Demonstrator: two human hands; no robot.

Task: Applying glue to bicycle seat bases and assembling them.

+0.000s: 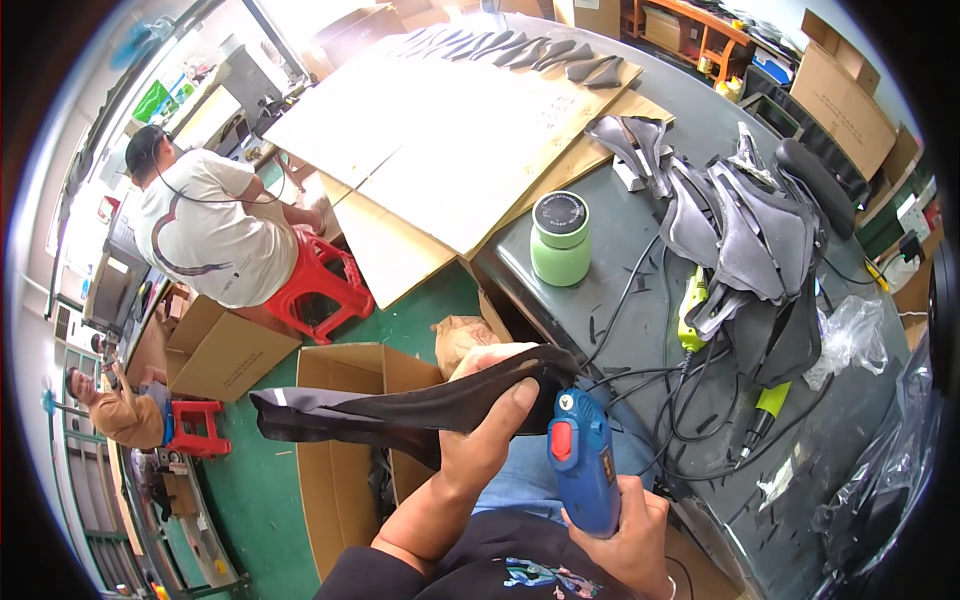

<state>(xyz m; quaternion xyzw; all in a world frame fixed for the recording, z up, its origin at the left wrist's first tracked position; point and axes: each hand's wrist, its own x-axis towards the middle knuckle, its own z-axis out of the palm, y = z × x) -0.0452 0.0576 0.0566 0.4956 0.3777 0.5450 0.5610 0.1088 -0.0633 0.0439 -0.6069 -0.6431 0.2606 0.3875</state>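
My left hand [490,420] grips a long black bicycle-saddle-shaped piece [370,405] with its thumb on top and its fingers partly hidden behind. The piece stretches leftward over an open cardboard box. My right hand [625,530] is wrapped round the lower end of a blue handheld power tool [590,475] with a red button. The tool's upper end is at the right end of the black piece; whether they touch, I cannot tell. Grey and black saddle-shaped pieces [740,225] lie heaped on the grey table, beside a yellow-green corded tool [692,305].
A green lidded bottle [561,240] stands near the table's edge. Another yellow-green tool with a metal tip [768,412], tangled cords and plastic film [880,490] lie right. Dark pieces line a pale board [430,150]. Two people sit on red stools [322,285] at left.
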